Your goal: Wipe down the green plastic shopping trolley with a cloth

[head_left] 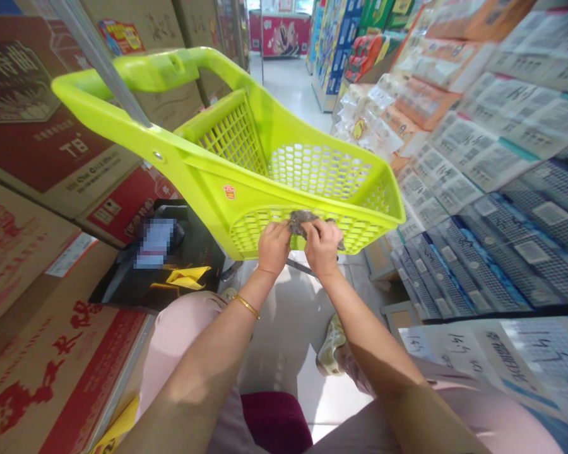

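Note:
A lime-green plastic shopping cart (203,154) with a perforated basket stands right in front of me, its side facing my knees. My right hand (322,243) presses a crumpled grey cloth (303,221) against the lower side of the basket, fingers bent over it. Beside it, my left hand (274,246) is closed with its fingertips at the basket's side, by the cloth's left edge. Whether the left fingers pinch the cloth or the basket I cannot tell. No objects show inside the visible part of the basket.
Stacked cardboard boxes (42,284) line the left side. A black bag (127,277) with a yellow piece (189,277) lies by my left knee. Packaged goods (492,246) fill the shelving on the right. The tiled aisle (288,85) runs ahead, past the cart.

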A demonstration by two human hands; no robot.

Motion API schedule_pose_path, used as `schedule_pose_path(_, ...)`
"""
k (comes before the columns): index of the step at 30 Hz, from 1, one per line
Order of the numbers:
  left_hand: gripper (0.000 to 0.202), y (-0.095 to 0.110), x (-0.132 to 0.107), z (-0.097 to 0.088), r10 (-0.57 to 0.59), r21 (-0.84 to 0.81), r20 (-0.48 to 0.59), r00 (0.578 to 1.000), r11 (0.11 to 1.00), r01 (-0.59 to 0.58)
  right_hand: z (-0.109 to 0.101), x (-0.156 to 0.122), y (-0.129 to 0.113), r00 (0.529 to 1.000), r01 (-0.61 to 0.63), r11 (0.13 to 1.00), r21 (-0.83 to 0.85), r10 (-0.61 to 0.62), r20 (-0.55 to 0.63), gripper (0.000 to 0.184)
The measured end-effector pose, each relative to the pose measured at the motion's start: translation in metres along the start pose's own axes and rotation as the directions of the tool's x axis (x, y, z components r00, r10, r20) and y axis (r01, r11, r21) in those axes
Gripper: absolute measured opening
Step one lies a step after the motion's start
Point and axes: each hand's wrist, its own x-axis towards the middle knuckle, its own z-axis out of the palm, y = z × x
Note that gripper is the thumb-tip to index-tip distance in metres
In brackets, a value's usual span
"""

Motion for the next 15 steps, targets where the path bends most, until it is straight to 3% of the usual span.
schedule_pose_path(3, 0.028, -0.002, -0.001, 0.002, -0.013, -0.032, 0.029, 1.0, 0.999, 0.013, 0.01, -0.026, 0.0, 0.997, 0.069, 0.997, -0.016, -0.069, 0.029, 0.024)
schedule_pose_path(6, 0.029, -0.002, -0.001, 0.004, -0.011, -0.047, 0.017, 1.0, 0.999, 0.012, 0.015, -0.048, 0.001, 0.982, 0.137, 0.991, -0.007, -0.135, 0.134, 0.021)
schedule_pose_path(10, 0.028, -0.002, 0.0, 0.003, 0.013, -0.034, -0.01, 1.0, 0.999, -0.014, 0.018, -0.061, 0.002, 0.954, 0.157, 0.986, 0.063, -0.168, 0.247, 0.02)
schedule_pose_path(15, 0.027, -0.002, -0.001, 0.002, 0.025, -0.023, -0.01, 1.0, 0.999, -0.025, 0.008, -0.027, 0.004, 0.998, 0.046, 0.998, 0.03, -0.047, 0.03, 0.026)
